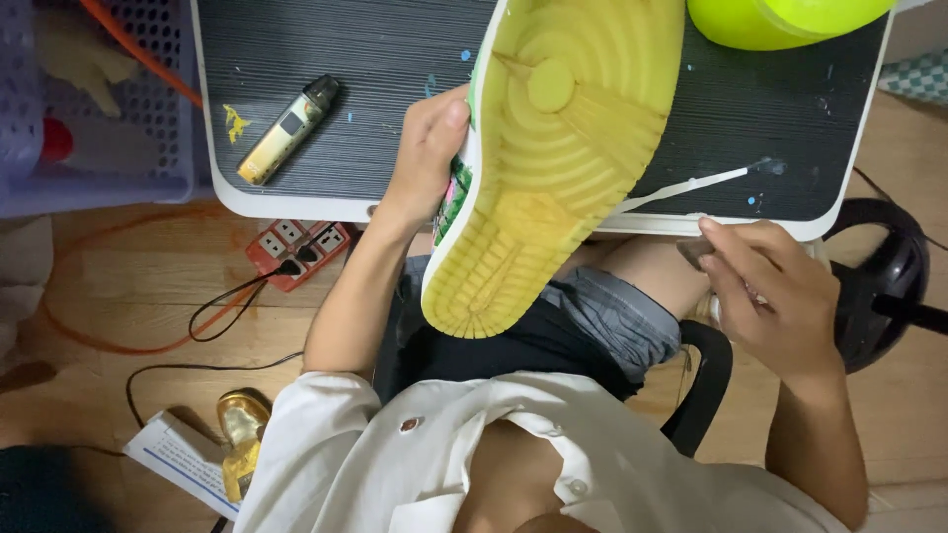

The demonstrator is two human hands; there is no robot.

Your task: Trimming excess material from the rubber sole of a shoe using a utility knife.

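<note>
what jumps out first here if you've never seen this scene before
A big sneaker at centre, yellow sole up, held at its side by the left hand. The right hand pinches a thin brush lying across the dark table; a bright green bowl sits top right.

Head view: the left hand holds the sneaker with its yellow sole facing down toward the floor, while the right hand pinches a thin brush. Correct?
Not quite. The head view shows the left hand holding the sneaker with its yellow sole turned up toward the camera, not down. The right hand does pinch a thin brush.
</note>
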